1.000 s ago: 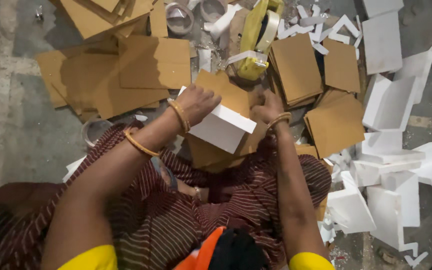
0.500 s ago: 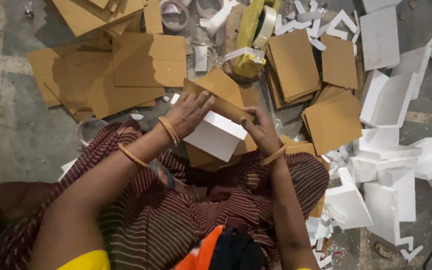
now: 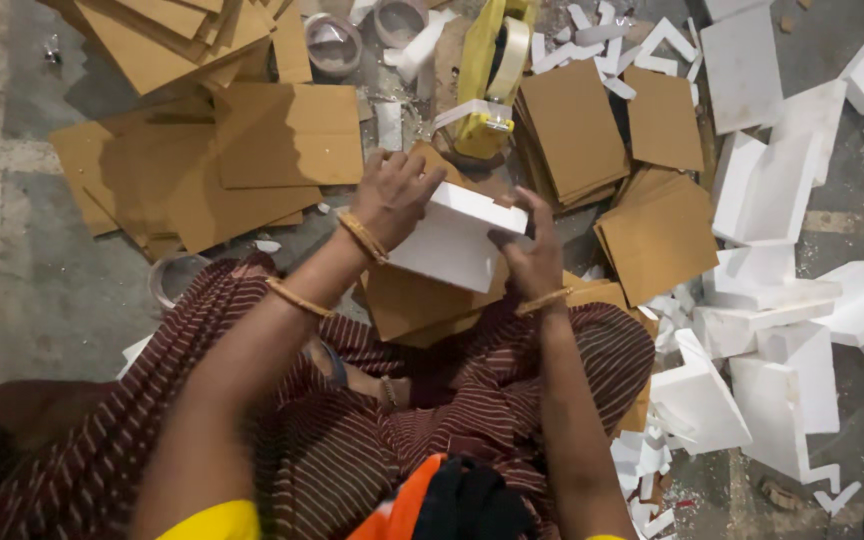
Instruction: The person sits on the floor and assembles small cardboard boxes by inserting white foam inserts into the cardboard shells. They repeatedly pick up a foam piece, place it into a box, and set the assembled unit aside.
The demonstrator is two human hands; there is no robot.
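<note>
My left hand (image 3: 395, 193) grips the far left edge of a white foam block (image 3: 452, 240), and my right hand (image 3: 530, 250) holds its right corner from the near side. The block is tilted above my lap. Under it lie brown cardboard sheets (image 3: 420, 300) on my striped dark red cloth (image 3: 432, 400). Both wrists wear thin gold bangles.
A yellow tape dispenser (image 3: 487, 75) stands beyond the block. Cardboard squares (image 3: 572, 130) are stacked to the right of it, with loose sheets (image 3: 252, 150) spread at the left. White foam pieces (image 3: 782, 300) are scattered at the right. Tape rolls (image 3: 332, 42) lie at the top, on the grey concrete floor (image 3: 12, 270).
The foam block has come nearer to me and turned in my hands. My right hand slid from the far edge to the near right corner.
</note>
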